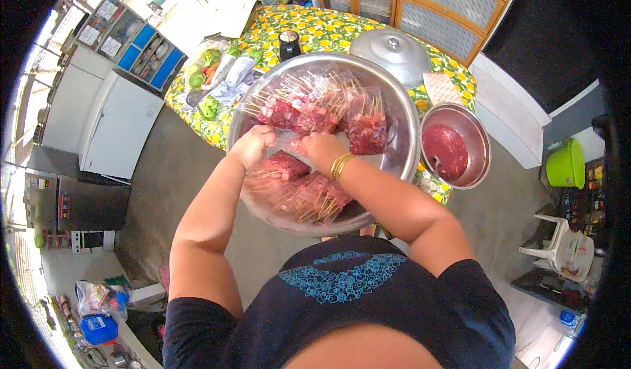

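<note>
Dark shirt [328, 316] below, bagged skewers above

Nearest the camera, the lower centre of the frame is filled by the shirt, on which a blue pattern is printed. Both forearms are stretched up from it into a wide metal basin [401, 142] at the centre. The left hand [255, 147] is closed on the edge of a clear bag [282, 139] at the basin's left side. The right hand [322, 150], with gold bangles [340, 166] worn at its wrist, is held just beside it, a little apart; its fingertips are bent down at the bag, but whether they are clamped cannot be told.

Skewers [319, 112] of red meat, wrapped in clear plastic, are heaped along the basin's upper half, and more are laid below the hands.

Beneath the basin, a table is covered by a lemon-patterned cloth [315, 27]. Vegetables [209, 108] are spread at upper left, a dark jar [288, 45] is stood above the basin, and a domed lid [393, 50] is set at upper right. Right of centre, dark red contents are held in a steel bowl [480, 142].
</note>
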Demonstrator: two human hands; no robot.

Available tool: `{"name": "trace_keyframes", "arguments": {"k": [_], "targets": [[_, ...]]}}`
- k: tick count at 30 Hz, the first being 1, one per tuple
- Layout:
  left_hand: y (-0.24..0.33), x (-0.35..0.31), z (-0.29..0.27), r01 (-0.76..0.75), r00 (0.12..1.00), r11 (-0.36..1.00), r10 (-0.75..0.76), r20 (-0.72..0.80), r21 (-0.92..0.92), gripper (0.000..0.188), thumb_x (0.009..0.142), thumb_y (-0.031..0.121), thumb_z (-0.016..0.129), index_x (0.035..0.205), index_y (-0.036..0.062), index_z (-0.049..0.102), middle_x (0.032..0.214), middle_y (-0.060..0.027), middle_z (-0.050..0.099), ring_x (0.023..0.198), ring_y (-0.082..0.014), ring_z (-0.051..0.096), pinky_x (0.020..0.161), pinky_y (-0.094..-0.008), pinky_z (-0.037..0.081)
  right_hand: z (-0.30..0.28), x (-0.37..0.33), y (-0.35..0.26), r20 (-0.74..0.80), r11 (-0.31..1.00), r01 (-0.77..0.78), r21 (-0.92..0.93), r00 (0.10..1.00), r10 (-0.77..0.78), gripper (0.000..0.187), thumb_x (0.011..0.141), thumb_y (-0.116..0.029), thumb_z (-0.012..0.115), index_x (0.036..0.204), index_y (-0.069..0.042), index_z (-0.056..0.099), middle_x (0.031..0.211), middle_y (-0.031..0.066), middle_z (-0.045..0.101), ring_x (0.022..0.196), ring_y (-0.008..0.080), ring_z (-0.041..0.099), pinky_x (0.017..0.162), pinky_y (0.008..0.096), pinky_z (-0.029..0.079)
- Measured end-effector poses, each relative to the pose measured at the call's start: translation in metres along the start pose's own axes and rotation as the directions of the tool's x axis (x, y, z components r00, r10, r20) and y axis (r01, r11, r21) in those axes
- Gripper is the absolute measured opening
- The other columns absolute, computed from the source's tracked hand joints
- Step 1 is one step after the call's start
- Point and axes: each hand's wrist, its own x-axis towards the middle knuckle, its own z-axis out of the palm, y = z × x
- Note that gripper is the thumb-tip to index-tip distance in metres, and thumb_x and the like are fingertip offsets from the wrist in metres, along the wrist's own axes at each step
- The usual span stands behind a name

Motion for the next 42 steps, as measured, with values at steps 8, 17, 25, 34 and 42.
{"name": "trace_keyframes", "arguments": {"k": [8, 17, 25, 34, 42], "targets": [[-0.016, -0.079, 0.019, 0.107, 0.991, 0.989, -0.097, -0.094, 0.101, 0.021, 0.075, 0.003, 0.063, 0.096, 0.0079, 0.064, 0.108, -0.0129, 0.066, 0.107, -0.0365, 0.061, 0.094, -0.0435, 0.050, 0.047, 0.018, -0.046, 0.107, 0.932, 0.119, 0.343, 0.980, -0.165, 0.020, 0.088, -0.018, 0.058, 0.093, -0.002, 0.068, 0.091, 0.0234, 0.068, 0.089, 0.0421, 0.067, 0.081, 0.0482, 0.053], [-0.004, -0.097, 0.029, 0.271, 0.941, 0.961, -0.252, -0.224, 0.058, 0.033, 0.075, 0.001, 0.061, 0.107, 0.0089, 0.065, 0.123, -0.0096, 0.065, 0.113, -0.0320, 0.061, 0.098, -0.0425, 0.050, 0.123, 0.078, 0.039, 0.139, 0.917, -0.165, 0.362, 0.983, 0.122, 0.046, 0.098, -0.041, 0.048, 0.127, -0.009, 0.064, 0.129, 0.0193, 0.064, 0.120, 0.0381, 0.059, 0.103, 0.0461, 0.045], [0.038, -0.162, 0.046, 0.590, 0.302, 0.635, -0.746, -0.594, -0.498, 0.019, 0.099, 0.013, 0.059, 0.116, 0.0047, 0.062, 0.130, -0.0112, 0.064, 0.117, -0.0270, 0.061, 0.102, -0.0387, 0.047, 0.190, 0.081, 0.072, 0.266, 0.852, -0.176, 0.493, 0.963, 0.045, 0.060, 0.104, -0.051, 0.033, 0.149, -0.015, 0.047, 0.144, 0.0188, 0.054, 0.136, 0.0366, 0.048, 0.114, 0.0478, 0.035], [0.108, -0.151, 0.085, 0.520, -0.058, -0.070, -0.997, 0.047, -0.852, 0.038, 0.105, 0.040, 0.051, 0.112, 0.0027, 0.057, 0.083, -0.0076, 0.067, 0.068, -0.0156, 0.063, 0.061, -0.0313, 0.053, 0.189, 0.073, 0.052, 0.350, 0.928, -0.187, 0.321, 0.934, 0.067, 0.064, 0.105, -0.059, 0.023, 0.154, -0.022, 0.041, 0.156, 0.0046, 0.045, 0.143, 0.0259, 0.041, 0.116, 0.0481, 0.025], [0.124, -0.139, 0.086, 0.539, -0.006, -0.057, -0.998, 0.064, -0.840, 0.027, 0.104, 0.022, 0.050, 0.094, -0.0005, 0.061, 0.073, -0.0094, 0.065, 0.058, -0.0171, 0.062, 0.052, -0.0337, 0.051, 0.185, 0.069, 0.039, 0.403, 0.913, -0.223, 0.342, 0.912, 0.072, 0.059, 0.106, -0.049, 0.025, 0.153, -0.018, 0.040, 0.157, 0.0083, 0.041, 0.140, 0.0323, 0.043, 0.114, 0.0530, 0.032]]}}
